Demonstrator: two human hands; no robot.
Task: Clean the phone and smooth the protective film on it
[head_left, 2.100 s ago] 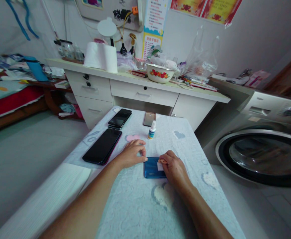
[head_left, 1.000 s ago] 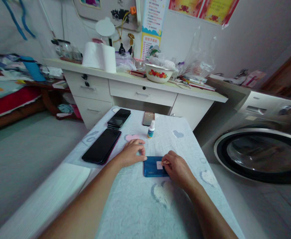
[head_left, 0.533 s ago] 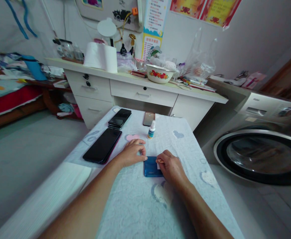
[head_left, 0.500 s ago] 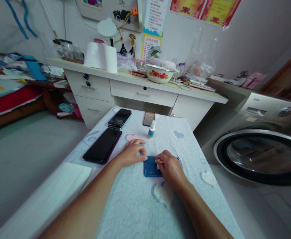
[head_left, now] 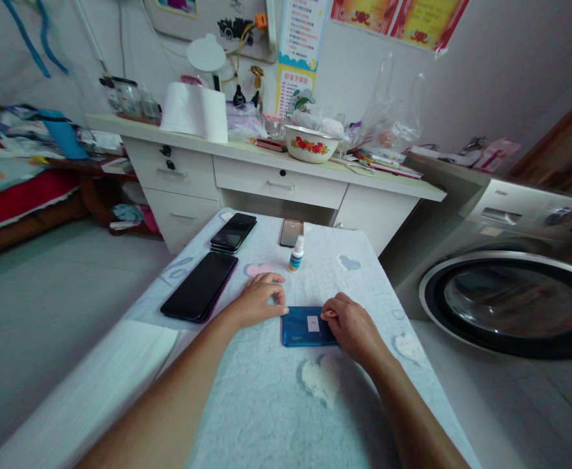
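Note:
A blue phone [head_left: 296,329] lies back side up on the patterned cloth, with a small white label [head_left: 313,324] on its back. My left hand [head_left: 262,301] rests at its left end, thumb and curled forefinger closed at the phone's upper left corner. Over the right part of the phone, my right hand [head_left: 352,324] is closed around a small orange-tan piece [head_left: 329,314], mostly hidden by the fingers. That hand covers the phone's right end. Just beyond, a small white-capped bottle [head_left: 296,255] with a blue and yellow label stands upright.
A large black phone or tablet [head_left: 200,286] and a stack of phones [head_left: 234,232] lie on the left. Another phone or case [head_left: 292,232] lies at the far edge. Behind are a white desk [head_left: 281,176] and, at right, a washing machine [head_left: 505,260].
My right hand has slid right along the blue phone with the orange-tan piece, uncovering the white label. My left hand stays at the phone's left end.

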